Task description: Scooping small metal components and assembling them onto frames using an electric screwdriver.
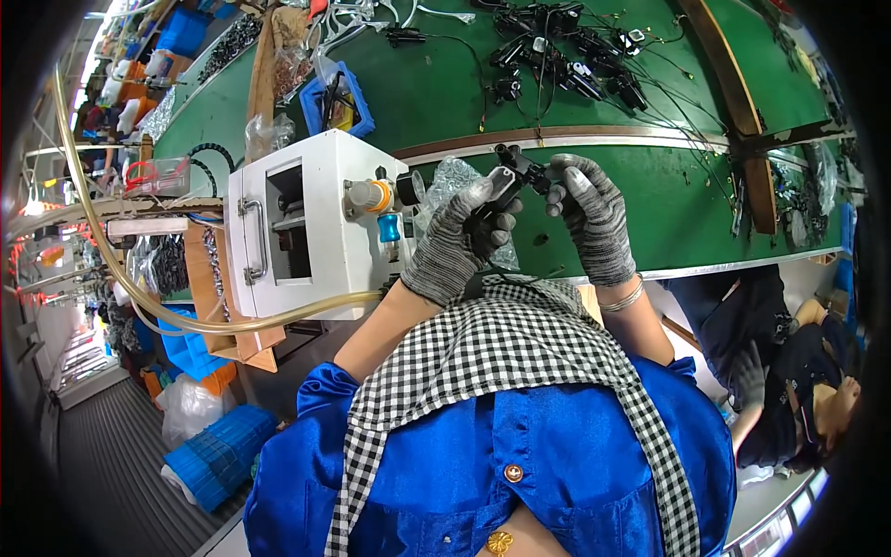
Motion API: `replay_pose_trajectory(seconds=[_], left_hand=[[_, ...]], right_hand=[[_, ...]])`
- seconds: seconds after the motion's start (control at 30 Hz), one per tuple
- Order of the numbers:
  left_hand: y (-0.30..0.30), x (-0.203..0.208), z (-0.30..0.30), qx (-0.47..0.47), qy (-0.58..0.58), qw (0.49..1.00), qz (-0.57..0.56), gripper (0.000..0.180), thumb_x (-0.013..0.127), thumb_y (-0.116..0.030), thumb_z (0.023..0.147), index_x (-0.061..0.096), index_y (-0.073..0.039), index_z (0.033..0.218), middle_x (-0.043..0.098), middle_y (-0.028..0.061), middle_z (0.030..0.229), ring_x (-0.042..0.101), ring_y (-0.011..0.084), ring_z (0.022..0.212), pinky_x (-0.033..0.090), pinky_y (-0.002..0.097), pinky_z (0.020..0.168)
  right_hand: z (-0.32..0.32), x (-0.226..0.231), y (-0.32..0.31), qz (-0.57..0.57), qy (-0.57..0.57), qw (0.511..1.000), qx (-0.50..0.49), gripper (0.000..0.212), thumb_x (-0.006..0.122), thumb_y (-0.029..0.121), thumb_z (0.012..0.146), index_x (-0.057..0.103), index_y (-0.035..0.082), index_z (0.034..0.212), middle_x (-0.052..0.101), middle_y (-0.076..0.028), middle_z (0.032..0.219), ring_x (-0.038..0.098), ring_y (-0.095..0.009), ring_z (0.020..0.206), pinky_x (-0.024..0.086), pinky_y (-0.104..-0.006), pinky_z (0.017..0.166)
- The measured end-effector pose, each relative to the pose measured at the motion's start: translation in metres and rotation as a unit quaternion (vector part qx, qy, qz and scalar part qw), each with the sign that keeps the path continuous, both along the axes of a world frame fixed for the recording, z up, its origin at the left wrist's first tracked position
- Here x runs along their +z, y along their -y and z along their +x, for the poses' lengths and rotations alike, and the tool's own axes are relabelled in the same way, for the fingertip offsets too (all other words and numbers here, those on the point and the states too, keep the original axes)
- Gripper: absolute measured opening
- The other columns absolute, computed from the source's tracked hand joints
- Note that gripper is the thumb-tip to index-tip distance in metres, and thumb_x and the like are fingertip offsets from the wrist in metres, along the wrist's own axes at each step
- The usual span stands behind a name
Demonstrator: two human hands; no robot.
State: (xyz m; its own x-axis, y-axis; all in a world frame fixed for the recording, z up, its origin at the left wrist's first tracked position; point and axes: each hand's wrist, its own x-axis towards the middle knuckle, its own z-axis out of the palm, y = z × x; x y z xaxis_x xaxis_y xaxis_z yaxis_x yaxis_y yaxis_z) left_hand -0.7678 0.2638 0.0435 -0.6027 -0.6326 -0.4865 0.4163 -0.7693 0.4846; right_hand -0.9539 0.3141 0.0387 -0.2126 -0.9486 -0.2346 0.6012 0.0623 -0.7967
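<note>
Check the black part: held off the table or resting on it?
Held off the table: left hand grips the black part, right hand at its other end.

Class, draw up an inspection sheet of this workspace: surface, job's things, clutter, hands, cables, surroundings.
Surface: green bench, partly covered.
Job's things: black part, held up above the bench.
Clutter: pile of black parts; blue bin with items inside; clear plastic.
Hands: both gloved; left hand grips the part, right hand at its other end, grip unclear.
Cables: thin black cables trailing around the pile.
Surroundings: white machine, tan hose, co-worker at right.
</note>
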Motion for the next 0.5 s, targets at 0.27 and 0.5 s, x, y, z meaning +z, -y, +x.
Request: replay_pose_trajectory(seconds=[0.27,0.5], left_hand=[[0.006,0.005,-0.004,-0.018,-0.013,0.999,0.038,0.045,0.060,-0.032,0.087,0.051,-0.002,0.120,0.062,0.0114,0.093,0.060,0.0116,0.068,0.053,0.0217,0.058],[0.023,0.013,-0.005,-0.147,0.165,0.960,-0.173,0.030,0.063,-0.021,0.082,0.060,-0.005,0.107,0.062,0.0102,0.092,0.061,0.0165,0.077,0.051,0.0295,0.069]], right_hand=[[-0.002,-0.003,0.009,0.019,-0.020,1.000,0.007,0.031,0.054,0.022,0.092,0.056,-0.001,0.112,0.062,-0.009,0.100,0.057,-0.010,0.073,0.048,-0.0224,0.065],[-0.016,0.008,0.024,-0.004,-0.080,0.994,0.079,0.043,0.053,0.036,0.091,0.055,-0.001,0.113,0.063,-0.008,0.095,0.056,-0.009,0.076,0.046,-0.0211,0.066]])
